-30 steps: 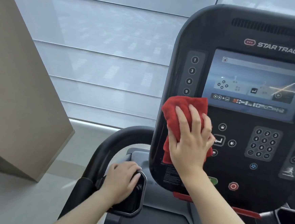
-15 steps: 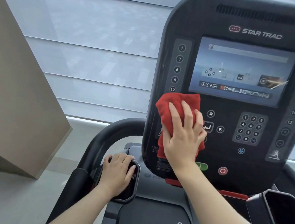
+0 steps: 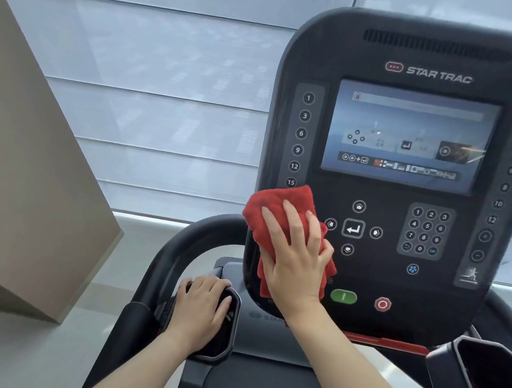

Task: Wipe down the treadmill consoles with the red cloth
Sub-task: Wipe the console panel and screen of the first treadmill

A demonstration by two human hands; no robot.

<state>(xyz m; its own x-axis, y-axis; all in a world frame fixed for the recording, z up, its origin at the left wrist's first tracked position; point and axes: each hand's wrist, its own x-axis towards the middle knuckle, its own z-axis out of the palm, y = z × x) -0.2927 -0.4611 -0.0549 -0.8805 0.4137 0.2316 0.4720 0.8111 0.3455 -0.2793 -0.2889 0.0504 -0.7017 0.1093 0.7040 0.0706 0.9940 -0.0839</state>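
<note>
1. Against half a second ago, the red cloth (image 3: 278, 204) and the right hand (image 3: 297, 258) on it have slid down and to the left across the console (image 3: 413, 53). The left arrow key (image 3: 330, 224) and the whole enter key (image 3: 353, 229) are now uncovered, and button 15 (image 3: 291, 182) shows just above the cloth. The left hand (image 3: 201, 306) has stayed where it was.
2. Pale window blinds (image 3: 165, 79) fill the background.
3. A beige slanted panel (image 3: 29, 176) takes up the left side.
4. The console is black and faces the camera, with a lit screen (image 3: 406, 135) in its upper half.
5. A black handlebar (image 3: 180, 243) curves up on the console's left.
6. A black open-topped holder (image 3: 485, 374) sits at the lower right.
7. The cloth is bunched and lies against the console's lower-left corner, overlapping its left edge.
8. The right hand's grip is loose: the fingers are spread and nearly straight, pressing the cloth flat on the panel.
9. The left hand holds the control pod (image 3: 221, 344) at the handlebar's end, its grip closed with the fingers bent over the far edge.
10. A number keypad (image 3: 426, 231) sits right of the enter key.
11. Below, the green button (image 3: 343, 296) and red stop button (image 3: 382, 304) lie just right of the right wrist.
</note>
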